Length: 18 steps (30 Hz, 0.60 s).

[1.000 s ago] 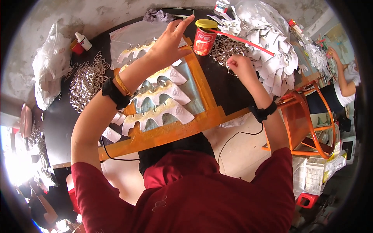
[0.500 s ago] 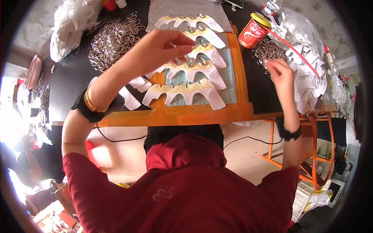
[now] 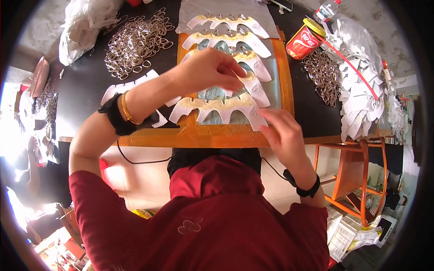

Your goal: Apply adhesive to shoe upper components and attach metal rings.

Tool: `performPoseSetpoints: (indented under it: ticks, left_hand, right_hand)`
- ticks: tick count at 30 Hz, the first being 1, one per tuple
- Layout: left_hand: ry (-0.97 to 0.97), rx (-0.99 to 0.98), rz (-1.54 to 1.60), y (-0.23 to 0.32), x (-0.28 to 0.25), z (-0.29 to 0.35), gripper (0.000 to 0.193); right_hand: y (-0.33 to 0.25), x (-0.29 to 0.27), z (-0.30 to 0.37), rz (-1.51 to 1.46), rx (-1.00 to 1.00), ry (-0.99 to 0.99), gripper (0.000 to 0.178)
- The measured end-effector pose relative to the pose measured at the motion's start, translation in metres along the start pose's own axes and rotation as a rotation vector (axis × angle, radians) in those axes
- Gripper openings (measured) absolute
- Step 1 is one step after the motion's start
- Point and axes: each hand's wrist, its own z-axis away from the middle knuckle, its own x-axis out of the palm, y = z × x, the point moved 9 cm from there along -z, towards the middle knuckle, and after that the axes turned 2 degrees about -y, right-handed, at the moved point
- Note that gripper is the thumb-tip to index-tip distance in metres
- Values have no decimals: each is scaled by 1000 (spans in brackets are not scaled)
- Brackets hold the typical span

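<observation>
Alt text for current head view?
A person's left hand is over a column of notched white pieces with yellowish edges, the right hand at the right end of the front piece. Piles of metal rings flank them, with a red can by the right pile.

From here I can't tell whether the left grip (image 3: 210,70) pinches anything; it hides part of the white cutouts (image 3: 257,92) beneath. Toward eleven o'clock a red cup (image 3: 134,2), toward one a phone (image 3: 284,4), run out of view.
</observation>
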Motion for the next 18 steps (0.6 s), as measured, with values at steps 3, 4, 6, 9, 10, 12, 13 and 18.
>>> performPoseSetpoints:
  ticks: [3, 4, 6, 9, 10, 12, 13, 18]
  left_hand:
    - [48, 14, -167, 2, -20, -9, 15]
    - [52, 11, -257, 3, -20, -13, 13]
    - [42, 11, -370, 6, -12, -21, 15]
    - [2, 2, -457, -4, 3, -27, 17]
    - [-5, 13, -477, -9, 7, -29, 15]
    - [-13, 2, -489, -12, 12, -29, 14]
    - [-17, 0, -487, -11, 14, -29, 14]
    - [-31, -74, -407, -26, 16, -30, 14]
  right_hand:
    - [4, 22, 21, 232, -57, -97, 36]
    - [4, 28, 26, 298, -59, -109, 39]
    - [6, 35, 34, 382, -36, -150, 46]
    - [1, 35, 38, 387, 25, -152, 49]
    - [-2, 37, 40, 386, 26, -152, 49]
    - [-3, 38, 43, 366, 66, -154, 52]
    - [0, 38, 45, 365, 70, -155, 52]
    - [5, 38, 49, 298, 74, -140, 51]
